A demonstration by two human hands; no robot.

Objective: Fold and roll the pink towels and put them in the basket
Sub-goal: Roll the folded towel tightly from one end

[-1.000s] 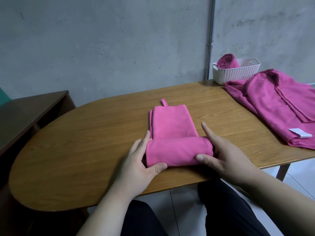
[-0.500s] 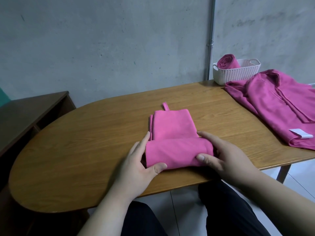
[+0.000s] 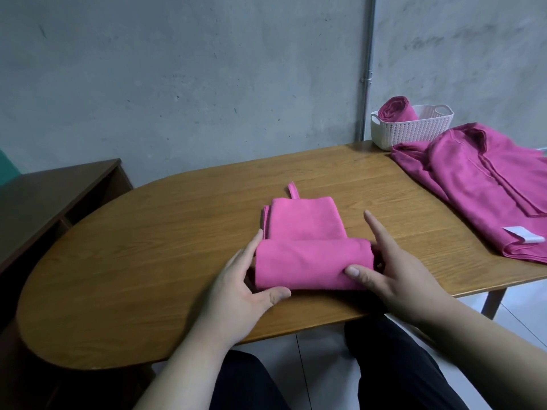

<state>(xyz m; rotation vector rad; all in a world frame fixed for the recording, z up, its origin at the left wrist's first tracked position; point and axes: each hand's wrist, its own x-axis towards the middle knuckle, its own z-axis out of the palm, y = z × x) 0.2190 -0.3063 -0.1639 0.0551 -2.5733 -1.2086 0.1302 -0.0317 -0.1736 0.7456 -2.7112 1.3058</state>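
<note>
1. Head view, the towel: a bright pink towel lies in the middle of the wooden table, close to the near edge. Its near half is wound into a thick roll lying crosswise. The far half lies flat as a narrow folded strip, with a small hanging loop poking out past its far edge.
2. Head view, the hands: the left hand rests against the roll's left end, fingers straight and together, thumb laid along the lower front. The right hand sits at the right end, spread, thumb pressing the front of the roll and forefinger stretched out straight above the table. Neither hand pinches the cloth.
3. Head view, change: half a second ago the right fingers were curled over the top of the roll. Now they have lifted off and straightened. The left hand has kept its place.
4. Head view, surroundings: the towel is soft and matte with thin stitched hems. The table is oval-ended, with a grained brown veneer. At the far right stands a white woven-pattern plastic basket holding one rolled towel. Beside it lies a loose pile of darker pink towels with a white label.
</note>
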